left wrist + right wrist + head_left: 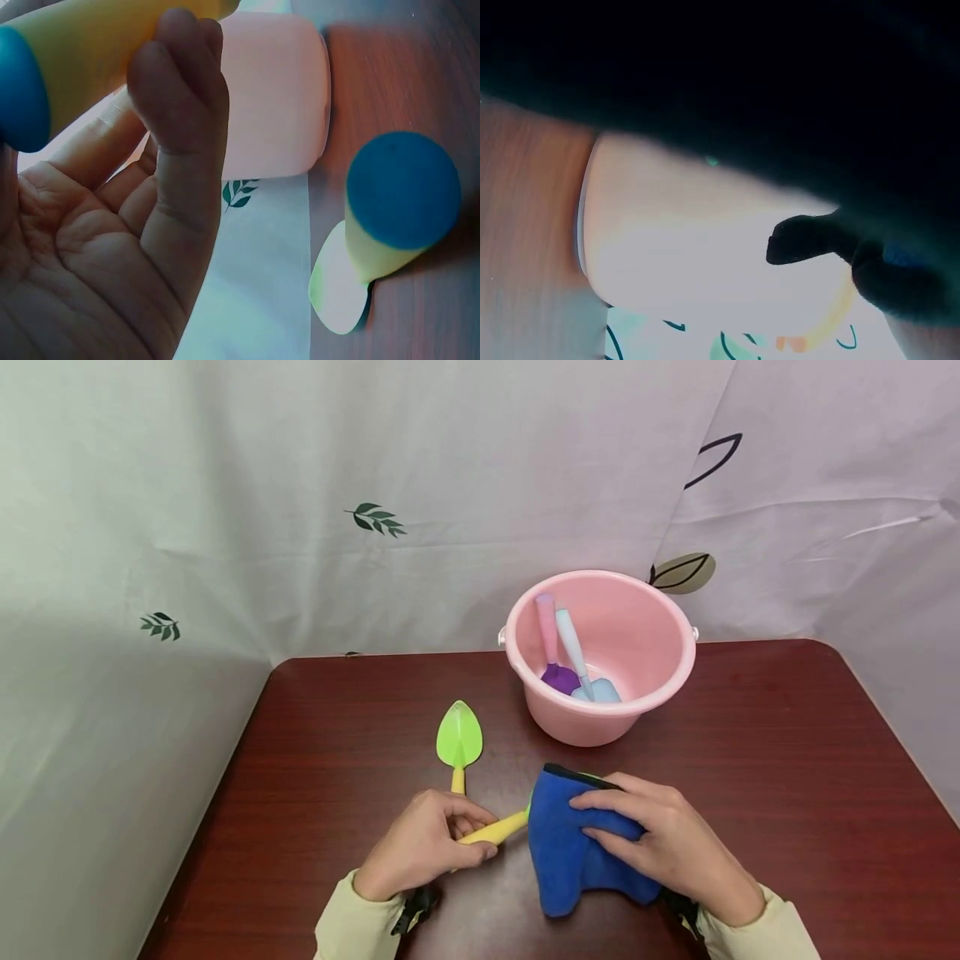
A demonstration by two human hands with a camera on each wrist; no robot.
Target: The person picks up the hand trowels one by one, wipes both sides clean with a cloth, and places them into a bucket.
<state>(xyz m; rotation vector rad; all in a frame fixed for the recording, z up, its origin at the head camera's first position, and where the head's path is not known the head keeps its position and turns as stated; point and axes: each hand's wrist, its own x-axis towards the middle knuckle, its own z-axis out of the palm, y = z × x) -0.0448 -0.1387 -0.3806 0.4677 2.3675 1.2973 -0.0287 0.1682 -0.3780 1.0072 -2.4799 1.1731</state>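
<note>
Now: wiping a toy tool

Left hand (423, 852) grips the yellow handle (495, 829); right hand (667, 843) clamps the blue cloth (570, 852) over its head end. Bucket (600, 647) at 12 o'clock, green trowel (459, 739) at 10. Next likely needs rubbing strokes while the handle is held steady.

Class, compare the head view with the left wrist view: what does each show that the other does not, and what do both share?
Only the head view shows the right hand gripping the blue cloth, and the two small scoops inside the bucket. Only the left wrist view shows the blue end cap of the held handle. Both show the left hand holding the yellow handle, the pink plastic bucket and the green toy trowel.
</note>
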